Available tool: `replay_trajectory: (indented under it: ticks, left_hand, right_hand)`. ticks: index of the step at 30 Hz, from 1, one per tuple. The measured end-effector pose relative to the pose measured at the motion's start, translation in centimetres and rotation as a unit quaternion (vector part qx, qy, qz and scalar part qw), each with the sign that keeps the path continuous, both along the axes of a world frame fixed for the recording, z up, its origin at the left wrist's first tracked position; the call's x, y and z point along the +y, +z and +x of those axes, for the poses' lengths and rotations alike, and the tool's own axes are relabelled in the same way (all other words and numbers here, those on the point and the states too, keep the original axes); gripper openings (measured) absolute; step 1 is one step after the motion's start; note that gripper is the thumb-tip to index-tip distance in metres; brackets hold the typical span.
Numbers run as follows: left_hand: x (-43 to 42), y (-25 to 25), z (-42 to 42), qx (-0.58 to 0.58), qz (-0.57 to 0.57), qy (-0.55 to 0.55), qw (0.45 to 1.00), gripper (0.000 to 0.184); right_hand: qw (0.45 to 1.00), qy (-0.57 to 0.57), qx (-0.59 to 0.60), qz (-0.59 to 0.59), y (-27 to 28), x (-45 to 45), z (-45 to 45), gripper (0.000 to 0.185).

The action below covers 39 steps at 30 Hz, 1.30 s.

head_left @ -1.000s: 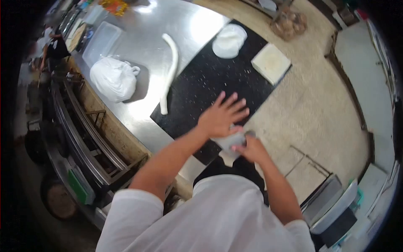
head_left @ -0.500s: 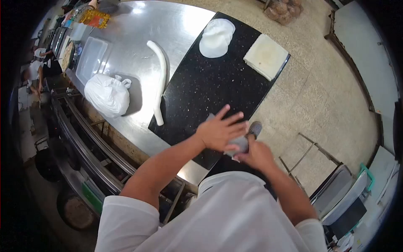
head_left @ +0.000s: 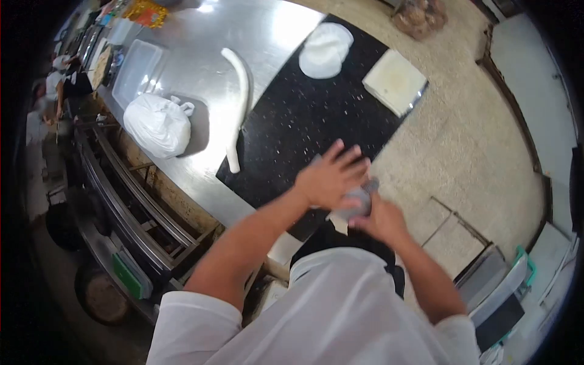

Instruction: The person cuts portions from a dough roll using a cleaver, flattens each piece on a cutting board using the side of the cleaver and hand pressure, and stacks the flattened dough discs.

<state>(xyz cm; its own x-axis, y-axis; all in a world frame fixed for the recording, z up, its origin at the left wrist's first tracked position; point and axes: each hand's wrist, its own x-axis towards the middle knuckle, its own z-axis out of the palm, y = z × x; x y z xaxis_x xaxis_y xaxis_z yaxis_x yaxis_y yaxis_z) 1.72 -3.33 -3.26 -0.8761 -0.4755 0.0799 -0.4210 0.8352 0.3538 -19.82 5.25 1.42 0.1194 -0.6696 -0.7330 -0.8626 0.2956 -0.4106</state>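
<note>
My left hand point(head_left: 331, 179) lies with its fingers spread over a grey object point(head_left: 354, 204) at the near edge of the black board point(head_left: 292, 134). Part of that object is hidden under the palm, and its shape is blurred. Around its right side my right hand point(head_left: 383, 219) is curled, thumb below. Up the board are thin white dough rounds point(head_left: 325, 50), overlapping, and a square white stack point(head_left: 395, 82) at the right corner. A long white dough rope point(head_left: 238, 109) runs along the board's left edge, partly on the steel table point(head_left: 201, 73).
On the steel stand a tied white plastic bag point(head_left: 158, 126), a clear tub point(head_left: 140, 70) and an orange-yellow packet point(head_left: 145, 13). Metal rails point(head_left: 121, 188) run at left. Other people point(head_left: 64, 85) are at far left. Trays point(head_left: 496, 286) lean at lower right.
The camera view has shifted. My left hand stays spread and my right hand stays curled at the grey object, both with small movements. The dough rope, rounds and stack keep their places on the table.
</note>
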Motion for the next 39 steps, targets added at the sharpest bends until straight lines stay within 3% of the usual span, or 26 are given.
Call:
replay_trajectory:
  ticks: [2, 5, 11, 13, 14, 15, 19, 22, 24, 25, 28, 30, 33, 36, 39]
  left_hand:
    - [-3.9, 0.5, 0.1, -0.010, -0.048, 0.020, 0.999, 0.063]
    - [-7.2, 0.7, 0.8, 0.009, -0.049, 0.069, 0.996, 0.068]
    - [1.6, -0.3, 0.0, -0.005, 0.044, 0.008, 0.999, 0.068]
    - [1.0, -0.8, -0.8, 0.019, 0.063, -0.002, 0.998, 0.066]
    - [-0.8, -0.3, -0.6, -0.006, 0.019, 0.012, 1.000, 0.065]
    - [-2.5, 0.1, -0.5, -0.030, -0.035, 0.024, 0.999, 0.064]
    - [-7.6, 0.6, 0.5, -0.015, -0.055, 0.078, 0.995, 0.069]
    - [-5.3, -0.3, 0.1, 0.026, -0.009, 0.072, 0.997, 0.070]
    - [0.2, 0.1, 0.7, -0.036, 0.017, 0.037, 0.999, 0.069]
    - [2.0, 0.2, 0.0, -0.009, 0.037, 0.037, 0.999, 0.068]
    - [0.4, -0.9, -1.4, 0.039, 0.043, 0.019, 0.998, 0.065]
    - [-2.4, 0.3, -1.5, -0.016, -0.037, 0.058, 0.998, 0.065]
    - [-6.1, 0.6, -0.5, -0.005, -0.059, 0.095, 0.994, 0.068]
    - [-6.4, 0.7, -0.3, -0.005, -0.056, 0.125, 0.991, 0.071]
    - [0.1, -0.3, -0.2, -0.027, 0.022, 0.083, 0.996, 0.075]
  right_hand:
    - [0.996, 0.083, -0.005, -0.040, 1.0, -5.2, 0.1, 0.071]
    - [0.997, 0.063, 0.011, -0.051, 1.9, -7.9, 1.4, 0.070]
    - [0.994, -0.005, -0.086, -0.069, -1.9, 3.9, -0.3, 0.075]
    - [0.998, 0.004, -0.043, -0.034, -1.1, 1.0, -0.4, 0.078]
    - [1.000, 0.016, -0.006, -0.008, -0.1, -0.7, -0.1, 0.082]
    - [0.998, 0.056, 0.017, -0.018, 0.7, -2.9, 0.1, 0.078]
    - [0.990, 0.106, 0.002, -0.094, 0.3, -7.6, 0.7, 0.076]
    - [0.993, 0.047, -0.006, -0.107, -0.8, -3.6, 0.5, 0.076]
    - [0.992, 0.018, -0.118, -0.042, -3.5, 1.7, -1.2, 0.077]
    - [0.992, 0.019, -0.120, -0.038, -3.2, 1.7, -1.1, 0.077]
    - [0.998, 0.002, -0.053, -0.025, -0.4, 0.8, -1.0, 0.074]
    - [0.997, 0.056, -0.007, -0.048, 0.3, -3.8, -1.2, 0.068]
    - [0.988, 0.106, -0.001, -0.109, 1.0, -8.2, -0.6, 0.062]
    - [0.987, 0.066, -0.025, -0.143, 1.1, -6.9, 0.4, 0.060]
    - [0.992, 0.066, -0.078, -0.073, -1.6, 0.4, -2.0, 0.062]
